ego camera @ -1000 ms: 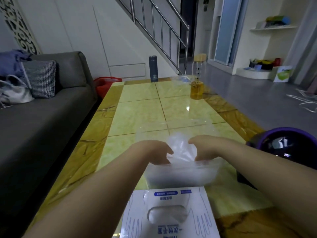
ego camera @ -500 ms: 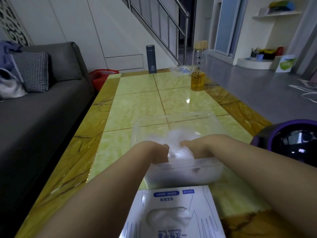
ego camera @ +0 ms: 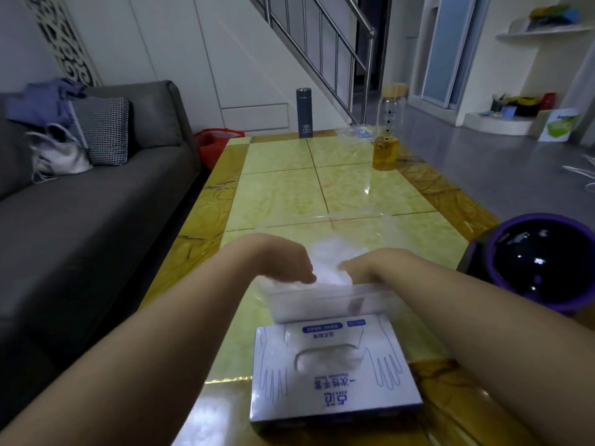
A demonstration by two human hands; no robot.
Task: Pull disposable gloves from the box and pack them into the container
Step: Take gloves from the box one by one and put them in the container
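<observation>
**A:** What do the gloves (ego camera: 331, 262) look like?

**B:** A thin, cloudy-white, crumpled wad of film. It sits between the two hands and rises a little above the rim of the container (ego camera: 335, 304).

**A:** And the container?

**B:** It's a clear plastic tub on the yellow tiled bench (ego camera: 289, 194), with its long side running left to right. The wad is inside it, toward the near wall. The box (ego camera: 335, 371) lies flat just in front, touching that wall or nearly so. More white film shows through its oval slot.

**A:** How is each grip?

**B:** The left hand (ego camera: 283, 262) has its grip curled over the wad's left side, with the thumb against the film. The right hand (ego camera: 363, 268) has its fingers folded down into the wad's right side. Its fingertips are hidden, so I cannot tell whether that grip pinches or only presses.

**A:** Which way do things point?

**B:** The wad is bunched up and has no clear long axis. The slot in the box runs left to right. The lettering is upside down to the wearer, and the printed glove outlines have their fingers pointing toward the wearer.

**A:** What else is there?

**B:** A dark glossy dome with a purple rim (ego camera: 541, 268) is at the bench's right edge. A grey flask (ego camera: 304, 112) and a bottle of amber liquid (ego camera: 388, 136) stand at the far end. A grey sofa (ego camera: 96, 204) runs along the left.
</observation>
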